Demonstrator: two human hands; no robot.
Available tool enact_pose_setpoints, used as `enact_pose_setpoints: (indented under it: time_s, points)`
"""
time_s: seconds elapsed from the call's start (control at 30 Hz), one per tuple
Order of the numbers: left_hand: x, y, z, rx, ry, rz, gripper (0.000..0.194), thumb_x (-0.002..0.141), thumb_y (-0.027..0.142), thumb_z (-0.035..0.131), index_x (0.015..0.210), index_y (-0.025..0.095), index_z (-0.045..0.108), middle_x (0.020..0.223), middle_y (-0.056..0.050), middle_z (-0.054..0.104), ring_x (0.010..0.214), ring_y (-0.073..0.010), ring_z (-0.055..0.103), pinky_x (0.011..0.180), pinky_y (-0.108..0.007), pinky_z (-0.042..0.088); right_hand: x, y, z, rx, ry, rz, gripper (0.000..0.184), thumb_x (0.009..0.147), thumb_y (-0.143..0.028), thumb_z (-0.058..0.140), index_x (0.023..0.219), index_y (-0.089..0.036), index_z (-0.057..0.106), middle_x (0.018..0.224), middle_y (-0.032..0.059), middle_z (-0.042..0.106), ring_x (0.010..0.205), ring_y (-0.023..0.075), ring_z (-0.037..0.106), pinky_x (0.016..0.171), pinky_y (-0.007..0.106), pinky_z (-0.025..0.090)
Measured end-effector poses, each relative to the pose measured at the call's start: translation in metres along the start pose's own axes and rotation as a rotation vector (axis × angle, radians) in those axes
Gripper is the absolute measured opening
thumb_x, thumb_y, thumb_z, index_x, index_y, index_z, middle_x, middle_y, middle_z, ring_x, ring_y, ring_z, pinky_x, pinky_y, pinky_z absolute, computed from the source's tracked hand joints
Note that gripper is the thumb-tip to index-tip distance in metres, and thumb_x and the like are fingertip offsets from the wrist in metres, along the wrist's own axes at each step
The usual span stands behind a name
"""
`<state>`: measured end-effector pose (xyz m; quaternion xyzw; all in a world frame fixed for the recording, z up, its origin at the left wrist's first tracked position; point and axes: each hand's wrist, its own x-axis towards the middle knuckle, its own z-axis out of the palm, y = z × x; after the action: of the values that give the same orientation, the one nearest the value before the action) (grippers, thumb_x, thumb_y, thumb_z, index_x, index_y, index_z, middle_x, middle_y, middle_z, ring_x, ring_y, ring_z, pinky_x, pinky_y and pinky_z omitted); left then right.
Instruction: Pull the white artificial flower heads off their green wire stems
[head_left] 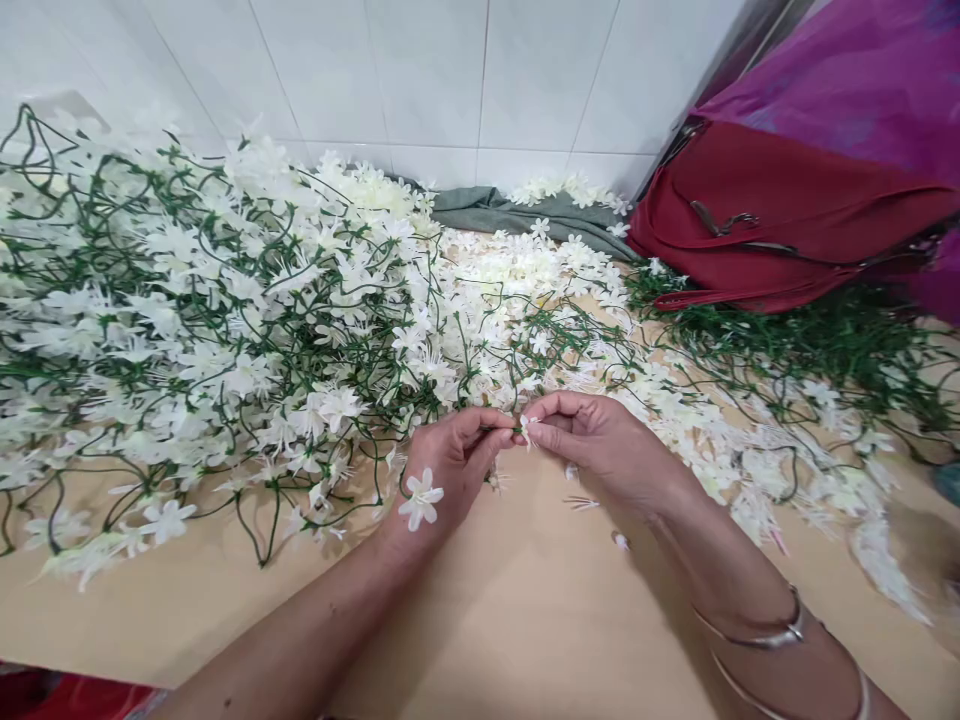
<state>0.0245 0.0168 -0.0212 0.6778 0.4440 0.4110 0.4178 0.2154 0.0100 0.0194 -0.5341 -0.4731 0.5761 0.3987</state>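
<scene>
My left hand [454,460] is closed in a pinch on the end of a thin green artificial flower stem. A white artificial flower [421,500] shows against the back of this hand near the wrist; whether it belongs to the same stem is unclear. Fingertip to fingertip with it, my right hand [589,435] pinches a small white artificial flower [527,432] at the stem's tip. Just beyond both hands lie loose white blossoms and green stems. A few white stamen pieces [581,502] rest on the table beneath my right hand.
A large heap of white flowers on green stems [225,300] covers the left side. Loose white petals [510,265] lie at the back by a grey-green cloth [480,208]. At right, a red bag [780,220] sits by green stems [810,350]. White tiles [427,80] rise behind.
</scene>
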Motion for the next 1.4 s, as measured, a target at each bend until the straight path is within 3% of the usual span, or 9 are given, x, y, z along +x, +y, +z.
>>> enact_pose_setpoints:
  time_s: [0.17, 0.37, 0.5, 0.9, 1.1, 1.2, 1.4]
  points:
    - [0.001, 0.001, 0.000, 0.030, -0.004, 0.042, 0.008, 0.094, 0.022, 0.068, 0.092, 0.019, 0.075, 0.072, 0.000, 0.074, 0.061, -0.0102, 0.062, 0.051, -0.018, 0.040, -0.001, 0.000, 0.000, -0.021, -0.013, -0.067, 0.029, 0.076, -0.043, 0.083, 0.082, -0.018, 0.071, 0.076, 0.0004, 0.068, 0.069, 0.0135, 0.058, 0.066, 0.028, 0.042]
    - [0.004, 0.005, 0.002, -0.352, -0.008, -0.072, 0.007, 0.090, 0.020, 0.073, 0.097, 0.018, 0.073, 0.075, -0.001, 0.075, 0.062, -0.0093, 0.067, 0.054, -0.016, 0.047, 0.000, 0.002, 0.000, 0.000, -0.020, -0.072, 0.027, 0.080, -0.042, 0.082, 0.082, -0.018, 0.071, 0.075, 0.0006, 0.068, 0.070, 0.0137, 0.060, 0.069, 0.029, 0.045]
    - [0.005, 0.009, 0.000, -0.455, -0.031, -0.103, 0.009, 0.090, 0.021, 0.074, 0.097, 0.017, 0.071, 0.081, -0.002, 0.076, 0.070, -0.0106, 0.072, 0.058, -0.016, 0.051, 0.002, 0.005, 0.002, 0.030, -0.034, -0.110, 0.026, 0.080, -0.042, 0.082, 0.079, -0.018, 0.070, 0.074, -0.0002, 0.067, 0.071, 0.0130, 0.059, 0.070, 0.027, 0.046]
    - [0.005, 0.009, -0.001, -0.455, -0.012, -0.131, 0.006, 0.088, 0.020, 0.075, 0.087, 0.016, 0.070, 0.076, -0.001, 0.075, 0.059, -0.0064, 0.065, 0.052, -0.014, 0.047, 0.005, 0.012, 0.006, 0.050, -0.026, -0.114, 0.030, 0.080, -0.044, 0.084, 0.080, -0.019, 0.069, 0.075, -0.0001, 0.069, 0.072, 0.0137, 0.061, 0.072, 0.028, 0.047]
    - [0.004, 0.014, 0.001, -0.497, 0.027, -0.118, 0.011, 0.092, 0.024, 0.072, 0.098, 0.017, 0.066, 0.085, -0.004, 0.077, 0.078, -0.0139, 0.076, 0.059, -0.016, 0.054, 0.002, 0.003, -0.004, 0.165, -0.108, -0.082, 0.030, 0.084, -0.047, 0.082, 0.094, -0.021, 0.071, 0.081, 0.0009, 0.071, 0.081, 0.0156, 0.067, 0.080, 0.029, 0.049]
    - [0.003, 0.012, 0.002, -0.463, 0.033, -0.082, 0.010, 0.094, 0.024, 0.070, 0.101, 0.018, 0.065, 0.091, -0.005, 0.077, 0.086, -0.0165, 0.078, 0.061, -0.018, 0.056, 0.001, 0.002, -0.008, 0.225, -0.090, -0.071, 0.033, 0.084, -0.048, 0.082, 0.101, -0.021, 0.073, 0.086, 0.0000, 0.069, 0.081, 0.0139, 0.066, 0.083, 0.028, 0.049]
    - [0.005, 0.009, 0.004, -0.393, 0.055, -0.009, 0.011, 0.091, 0.024, 0.073, 0.096, 0.017, 0.066, 0.086, -0.004, 0.076, 0.080, -0.0158, 0.079, 0.067, -0.020, 0.058, 0.005, 0.008, -0.008, 0.163, -0.096, -0.095, 0.032, 0.075, -0.041, 0.090, 0.092, -0.020, 0.072, 0.085, -0.0007, 0.069, 0.082, 0.0143, 0.063, 0.082, 0.029, 0.047]
